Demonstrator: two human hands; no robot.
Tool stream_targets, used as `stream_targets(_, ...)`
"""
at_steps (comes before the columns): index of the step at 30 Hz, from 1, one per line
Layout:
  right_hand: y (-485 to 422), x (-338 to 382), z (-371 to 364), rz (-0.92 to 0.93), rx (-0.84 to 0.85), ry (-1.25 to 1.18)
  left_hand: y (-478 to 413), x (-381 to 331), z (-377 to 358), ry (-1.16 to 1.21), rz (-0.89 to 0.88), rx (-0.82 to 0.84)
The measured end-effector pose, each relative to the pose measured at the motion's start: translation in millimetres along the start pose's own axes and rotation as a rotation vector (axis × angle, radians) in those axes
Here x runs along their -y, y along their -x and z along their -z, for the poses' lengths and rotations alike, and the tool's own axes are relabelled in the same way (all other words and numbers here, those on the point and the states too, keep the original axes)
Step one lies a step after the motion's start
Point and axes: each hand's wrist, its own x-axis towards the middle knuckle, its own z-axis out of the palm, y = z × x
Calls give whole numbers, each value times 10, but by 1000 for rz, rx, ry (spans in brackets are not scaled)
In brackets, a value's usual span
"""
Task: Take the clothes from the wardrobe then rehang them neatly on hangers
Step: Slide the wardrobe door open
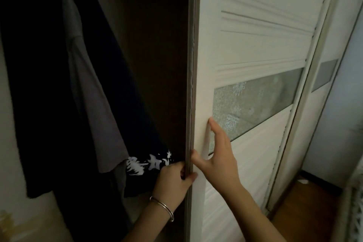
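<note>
Inside wardrobe (161,45) | clothes (59,84): black, grey, navy, hanging bunched

Head camera looks down, close, at the wardrobe door (245,88) and hanging clothes (88,84).

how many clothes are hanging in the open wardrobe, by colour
black garment: 1
grey garment: 1
dark navy garment with white print: 1
total: 3 that I can make out; it is dark in there, so more may be hidden.
</note>
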Motion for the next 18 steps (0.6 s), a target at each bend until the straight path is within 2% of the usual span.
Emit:
stream_targets(7, -300, -451, 261, -60, 23, -3, -418, -186, -377, 58, 35, 82)
stream_targets(18, -674, -1001, 447, -139, 17, -74, -807, -472, -831, 112, 50, 73)
